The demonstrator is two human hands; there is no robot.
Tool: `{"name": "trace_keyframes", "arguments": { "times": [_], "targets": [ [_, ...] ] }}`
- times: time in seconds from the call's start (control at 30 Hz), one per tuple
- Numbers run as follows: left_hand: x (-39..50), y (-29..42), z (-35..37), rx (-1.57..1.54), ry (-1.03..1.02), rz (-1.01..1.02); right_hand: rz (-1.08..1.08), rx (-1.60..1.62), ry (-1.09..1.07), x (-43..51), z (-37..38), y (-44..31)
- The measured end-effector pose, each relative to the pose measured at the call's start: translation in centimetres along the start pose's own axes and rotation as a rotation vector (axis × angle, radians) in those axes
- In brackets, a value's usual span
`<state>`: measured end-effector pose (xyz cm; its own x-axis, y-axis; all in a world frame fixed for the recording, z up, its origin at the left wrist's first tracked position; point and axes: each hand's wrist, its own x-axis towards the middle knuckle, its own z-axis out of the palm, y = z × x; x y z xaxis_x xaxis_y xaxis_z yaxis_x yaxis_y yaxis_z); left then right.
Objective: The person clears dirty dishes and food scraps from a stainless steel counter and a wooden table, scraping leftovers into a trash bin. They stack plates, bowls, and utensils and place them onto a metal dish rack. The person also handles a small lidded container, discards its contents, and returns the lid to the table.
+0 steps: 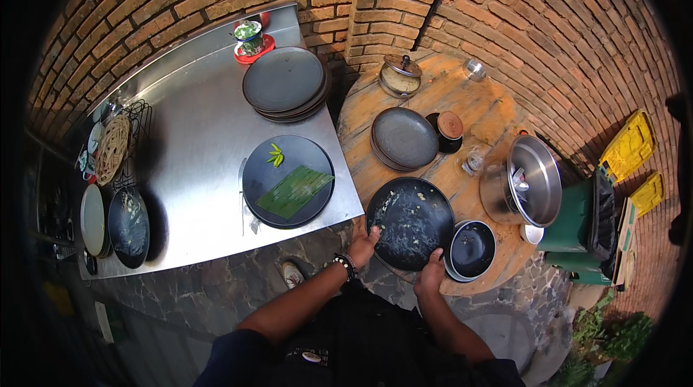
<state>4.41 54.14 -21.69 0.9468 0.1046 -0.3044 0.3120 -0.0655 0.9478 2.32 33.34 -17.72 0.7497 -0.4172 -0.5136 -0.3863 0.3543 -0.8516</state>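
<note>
A black plate (410, 224) with food remains is gripped at its rim by both my hands, at the near edge of a round wooden table (352, 132). My left hand (364, 243) is at its left rim, my right hand (431, 272) at its lower right rim. Right beside it stand stacked bowls (473, 249), the top one dark inside. Behind it lies a stack of dark plates (406, 138). On the steel counter (195, 116) to the left, a black plate (260, 176) holds a banana leaf piece (295, 192) and green chillies (276, 155).
A large steel pot (494, 192) with cutlery, a glass (472, 160) and a lidded glass pot (399, 81) stand on the table. More dark plates (284, 79) are stacked on the counter; a wicker basket (112, 149) and plates (129, 227) are far left. Green bins (568, 213) stand right.
</note>
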Motion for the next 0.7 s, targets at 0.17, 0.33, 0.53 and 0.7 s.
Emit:
{"name": "trace_keyframes", "arguments": {
  "times": [0.17, 0.33, 0.53, 0.7],
  "targets": [
    [1.7, 1.1, 1.1, -0.572, 0.013, -0.217, 0.058, 0.16, 0.011, 1.7, 1.0, 1.0],
    [2.7, 1.7, 0.8, -0.814, -0.041, -0.404, 0.153, 0.248, -0.023, 1.8, 0.9, 0.7],
    [-1.5, 2.0, 0.6, -0.792, -0.007, -0.33, 0.214, 0.212, -0.094, -2.6, -0.7, -0.7],
    [-6.7, 3.3, -0.9, -0.77, -0.082, -0.35, 0.23, 0.182, -0.194, -5.6, -3.7, -1.3]
  ]
}}
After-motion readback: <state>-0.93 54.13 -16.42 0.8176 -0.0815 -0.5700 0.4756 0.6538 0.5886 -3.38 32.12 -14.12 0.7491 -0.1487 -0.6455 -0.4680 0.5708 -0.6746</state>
